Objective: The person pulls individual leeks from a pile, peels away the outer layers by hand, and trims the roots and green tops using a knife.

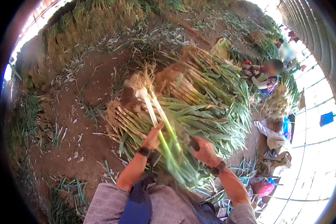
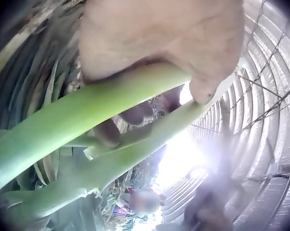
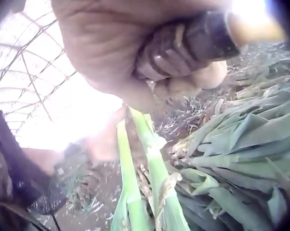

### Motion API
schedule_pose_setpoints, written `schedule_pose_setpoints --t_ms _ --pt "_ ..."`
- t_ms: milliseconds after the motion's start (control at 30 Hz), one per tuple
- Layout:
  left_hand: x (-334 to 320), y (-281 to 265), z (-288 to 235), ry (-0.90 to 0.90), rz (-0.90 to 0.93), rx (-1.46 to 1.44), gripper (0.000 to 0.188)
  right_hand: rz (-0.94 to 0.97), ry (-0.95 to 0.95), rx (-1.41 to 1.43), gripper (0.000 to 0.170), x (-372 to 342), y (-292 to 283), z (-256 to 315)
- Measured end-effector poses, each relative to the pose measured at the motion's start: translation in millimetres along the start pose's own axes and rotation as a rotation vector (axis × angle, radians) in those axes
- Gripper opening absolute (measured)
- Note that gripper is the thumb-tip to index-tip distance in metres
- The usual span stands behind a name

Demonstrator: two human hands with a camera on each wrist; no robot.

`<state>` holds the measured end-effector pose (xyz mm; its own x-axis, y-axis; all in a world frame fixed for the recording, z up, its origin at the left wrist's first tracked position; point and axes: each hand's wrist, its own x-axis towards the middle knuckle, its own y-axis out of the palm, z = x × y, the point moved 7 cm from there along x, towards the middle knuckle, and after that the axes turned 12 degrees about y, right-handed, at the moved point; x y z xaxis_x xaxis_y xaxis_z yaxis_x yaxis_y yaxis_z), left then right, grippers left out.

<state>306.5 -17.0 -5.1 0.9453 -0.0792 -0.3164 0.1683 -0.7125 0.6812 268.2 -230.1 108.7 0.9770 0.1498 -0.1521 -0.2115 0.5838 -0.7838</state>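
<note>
My left hand [image 1: 153,137] grips two long green onions [image 1: 167,128], their white stalks and hairy roots pointing away from me and their green leaves towards my body. In the left wrist view the thumb and curled fingers close around the stalks [image 2: 135,86]. Just to the right, my right hand [image 1: 206,151] curls around a dark ribbed handle [image 3: 174,50] with a yellowish part at one end. Seen from the right wrist, the green stalks [image 3: 150,154] pass just below that hand. What the handle belongs to is hidden or blurred.
Large bundles of green onions [image 1: 209,97] lie right in front, roots to the left. Loose leaves and scraps litter the dirt floor [image 1: 63,138]. More onions [image 1: 63,41] stand stacked behind. Another person [image 1: 267,76] sits at the right, near cloths and bags [image 1: 265,186].
</note>
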Motion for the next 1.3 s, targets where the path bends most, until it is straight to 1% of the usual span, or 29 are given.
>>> schedule_pose_setpoints --t_ms 33,100,133,167,233,267,300,367,400,467,500,533,567,633,667,700,767,833,867,900,933,1000,1033,1100,1133,1200,1233,1267,1300 --pt "-2 -1 0 0.014 0.014 0.002 0.035 -0.016 -0.012 -0.002 0.04 -1 -1 6" --pt "-7 2 -6 0.012 0.071 0.041 0.047 -0.069 -0.133 -0.019 0.039 -4 -4 28" --pt "-18 5 -12 -0.029 0.019 0.029 0.043 0.003 -0.141 -0.087 0.037 -4 1 34" --pt "-19 1 -13 -0.026 0.028 0.037 0.043 -0.008 -0.141 -0.083 0.037 -5 2 41" --pt "-20 -8 -10 -0.007 0.037 -0.049 0.042 -0.125 -0.007 0.019 0.033 -3 -7 44" --pt "-21 -12 -8 -0.024 0.036 -0.044 0.041 -0.139 -0.018 -0.005 0.032 -3 -10 51" --pt "-22 -9 -11 -0.02 0.107 -0.033 0.041 -0.147 -0.028 -0.007 0.032 -1 -12 55" --pt "-28 -17 -7 -0.02 0.054 -0.083 0.04 -0.054 -0.189 -0.076 0.03 -11 0 67" --pt "-29 -22 -6 -0.021 0.055 -0.081 0.04 -0.055 -0.188 -0.074 0.03 -15 0 68" --pt "-29 -19 -14 0.055 0.187 -0.142 0.038 -0.044 -0.165 -0.057 0.028 -13 -5 69" --pt "-31 -18 -17 0.08 0.179 -0.147 0.038 -0.034 -0.17 -0.052 0.027 -9 -8 72" --pt "-36 -17 -17 0.061 0.162 -0.159 0.038 0.039 -0.186 -0.106 0.028 -11 -7 78" --pt "-41 -16 -17 0.041 0.147 -0.165 0.037 0.044 -0.209 -0.102 0.028 -12 -9 83" --pt "-40 -14 -20 0.094 0.117 -0.176 0.038 0.019 -0.112 -0.064 0.036 -8 -18 76" --pt "-42 -12 -19 0.113 0.116 -0.189 0.039 -0.065 -0.151 -0.038 0.037 -2 -20 66" --pt "-45 -6 -21 0.131 0.114 -0.202 0.039 -0.062 -0.169 -0.034 0.037 -1 -23 64" --pt "-46 -4 -18 0.16 0.101 -0.215 0.037 0.054 -0.333 -0.13 0.037 -1 -18 72" --pt "-48 -1 -18 0.161 0.061 -0.239 0.034 0.065 -0.35 -0.097 0.035 1 -21 72" --pt "-49 -2 -18 0.179 0.015 -0.224 0.034 0.027 -0.331 -0.079 0.034 3 -25 70" --pt "-47 -5 -15 0.195 0.009 -0.218 0.034 -0.009 -0.313 -0.062 0.032 5 -29 68" --pt "-44 -7 -11 0.188 0.049 -0.232 0.034 -0.005 -0.329 -0.052 0.032 7 -30 69" --pt "-46 -4 -12 0.194 0.109 -0.265 0.033 0.045 -0.442 -0.05 0.032 3 -26 71" --pt "-49 0 -15 0.197 0.107 -0.254 0.033 0.042 -0.445 -0.04 0.032 4 -25 69" --pt "-54 3 -19 0.197 0.039 -0.13 0.032 0.001 -0.378 -0.023 0.034 11 -30 63" --pt "-57 10 -21 0.227 0.075 -0.084 0.033 0.0 -0.386 -0.018 0.034 10 -32 64" --pt "-60 9 -20 0.236 0.054 -0.125 0.034 0.094 -0.457 -0.002 0.034 3 -28 72" --pt "-58 11 -22 0.24 0.045 -0.17 0.035 0.083 -0.463 0.003 0.034 4 -26 72" --pt "-59 10 -23 0.236 0.008 -0.117 0.036 0.062 -0.399 0.051 0.033 8 -26 67" --pt "-60 8 -22 0.214 0.067 -0.127 0.036 0.04 -0.335 0.097 0.031 13 -27 61"
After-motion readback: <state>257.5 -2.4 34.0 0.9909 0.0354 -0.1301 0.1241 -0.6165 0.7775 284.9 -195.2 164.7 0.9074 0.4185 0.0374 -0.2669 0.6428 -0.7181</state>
